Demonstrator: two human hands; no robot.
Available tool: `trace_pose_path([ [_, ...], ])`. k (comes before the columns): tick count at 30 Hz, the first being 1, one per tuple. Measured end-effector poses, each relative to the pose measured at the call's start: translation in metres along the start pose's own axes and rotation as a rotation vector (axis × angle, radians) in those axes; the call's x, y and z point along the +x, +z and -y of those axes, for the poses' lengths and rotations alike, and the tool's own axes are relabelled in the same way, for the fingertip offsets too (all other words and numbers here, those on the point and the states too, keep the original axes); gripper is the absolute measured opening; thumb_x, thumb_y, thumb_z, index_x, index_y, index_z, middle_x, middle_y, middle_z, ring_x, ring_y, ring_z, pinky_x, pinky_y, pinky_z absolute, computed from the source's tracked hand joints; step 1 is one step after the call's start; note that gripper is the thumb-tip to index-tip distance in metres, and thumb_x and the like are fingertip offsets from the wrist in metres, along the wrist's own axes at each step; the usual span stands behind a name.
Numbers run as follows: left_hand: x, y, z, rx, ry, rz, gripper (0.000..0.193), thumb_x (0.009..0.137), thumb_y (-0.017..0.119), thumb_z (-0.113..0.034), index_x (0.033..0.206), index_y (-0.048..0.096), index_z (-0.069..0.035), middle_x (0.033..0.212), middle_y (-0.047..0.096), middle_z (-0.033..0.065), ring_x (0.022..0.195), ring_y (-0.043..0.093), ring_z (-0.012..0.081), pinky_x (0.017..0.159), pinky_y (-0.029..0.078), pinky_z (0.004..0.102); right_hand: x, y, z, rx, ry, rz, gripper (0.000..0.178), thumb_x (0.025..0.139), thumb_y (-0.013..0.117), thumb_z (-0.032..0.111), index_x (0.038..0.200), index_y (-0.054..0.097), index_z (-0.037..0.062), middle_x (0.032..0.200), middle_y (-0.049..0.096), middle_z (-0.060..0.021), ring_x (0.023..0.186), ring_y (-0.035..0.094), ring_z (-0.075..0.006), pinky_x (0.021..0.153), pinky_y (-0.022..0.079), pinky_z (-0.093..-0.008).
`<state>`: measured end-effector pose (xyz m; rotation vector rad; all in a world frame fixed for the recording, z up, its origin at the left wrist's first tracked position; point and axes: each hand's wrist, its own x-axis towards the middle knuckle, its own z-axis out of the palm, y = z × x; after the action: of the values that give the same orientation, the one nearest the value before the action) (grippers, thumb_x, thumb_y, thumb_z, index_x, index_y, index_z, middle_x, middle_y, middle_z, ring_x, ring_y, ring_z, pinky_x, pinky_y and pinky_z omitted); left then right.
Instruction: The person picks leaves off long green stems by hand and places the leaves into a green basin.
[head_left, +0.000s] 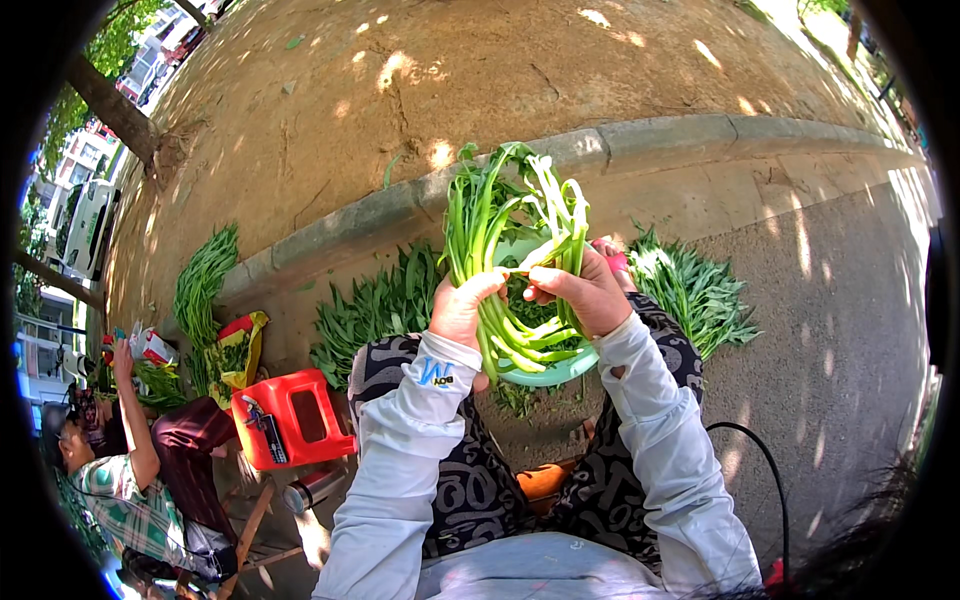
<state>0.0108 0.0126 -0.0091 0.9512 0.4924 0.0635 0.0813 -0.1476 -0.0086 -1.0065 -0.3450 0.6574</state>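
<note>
A bunch of long, pale-green leafy stalks [475,225], like water spinach, is bent into a loop in front of me. My left hand [460,308] is closed round its left side, thumb pointing inward. My right hand [592,297] grips the right side of the loop, thumb and forefinger pinched. Both hands' fingertips nearly meet at the middle; whether a thin strand runs between them I cannot tell. Below the bunch, between my knees, stands a light-green basin [548,374] with leaves in it, partly hidden by the stalks and hands.
Leafy greens lie in a pile on the left [385,305] and a pile on the right [695,290]. A red plastic jerrycan [283,430] stands at left. Another person [140,480] sits beyond it near more greens [205,285]. A concrete curb [660,145] runs across ahead.
</note>
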Motion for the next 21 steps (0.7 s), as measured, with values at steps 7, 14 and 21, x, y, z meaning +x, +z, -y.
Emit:
trace_pose_path([
  [7,0.005,-0.013,-0.002,-0.047,-0.063,-0.018,0.02,0.077,0.064,-0.012,0.095,0.06,-0.003,0.082,0.061,0.0064,0.07,0.057,0.0167,0.066,0.048,0.0292,-0.004,0.003,0.013,0.039,-0.001,-0.061,0.011,0.085,0.06,0.011,0.092,0.059,0.002,0.081,0.063,-0.0058,0.07,0.061,-0.0124,0.062,0.048,-0.0235],
  [14,-0.003,0.004,-0.004,0.085,0.102,0.05,0.028,0.077,0.067,-0.01,0.103,0.059,-0.005,0.088,0.062,0.0037,0.078,0.059,0.0142,0.074,0.047,0.0282,-0.001,-0.004,0.006,-0.064,0.053,-0.091,0.014,0.082,0.062,0.011,0.091,0.06,0.0008,0.075,0.062,-0.0054,0.063,0.058,-0.0104,0.058,0.046,-0.0223],
  [21,-0.002,0.005,0.003,0.205,0.165,0.135,0.04,0.076,0.068,-0.006,0.113,0.052,-0.005,0.096,0.061,0.0028,0.082,0.056,0.0116,0.074,0.046,0.0267,-0.001,-0.004,0.003,-0.041,0.045,-0.087,0.012,0.081,0.062,0.01,0.089,0.06,0.0005,0.074,0.062,-0.0051,0.063,0.058,-0.0103,0.058,0.046,-0.022],
])
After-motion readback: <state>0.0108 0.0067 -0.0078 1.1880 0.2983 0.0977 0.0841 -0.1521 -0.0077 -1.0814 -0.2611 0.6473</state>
